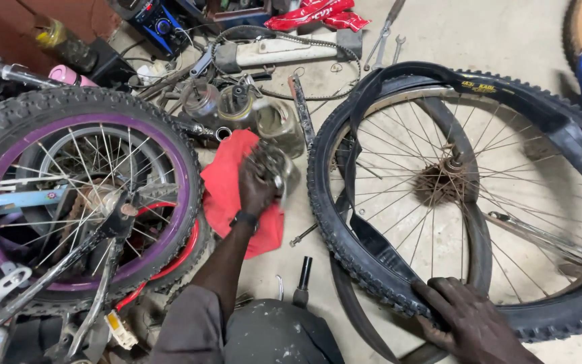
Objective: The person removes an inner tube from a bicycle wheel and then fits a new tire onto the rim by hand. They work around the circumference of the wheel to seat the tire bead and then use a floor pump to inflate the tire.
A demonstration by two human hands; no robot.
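Note:
My left hand (259, 180) reaches forward over a red cloth (227, 190) and closes on a round, greasy metal part (276, 166), blurred by motion. A dark band sits on that wrist. My right hand (469, 322) grips the near edge of a knobby black tyre (345, 222) on a large spoked wheel (453, 182) lying flat on the concrete floor. A black inner tube (365, 246) hangs loose out of that tyre beside my right hand.
A smaller bicycle wheel with a purple rim (82, 195) lies at the left. Glass jars (281, 125), a chain (311, 44), wrenches (382, 37), a red rag (314, 13) and scattered metal parts crowd the floor beyond. A bolt (302, 234) lies between the wheels.

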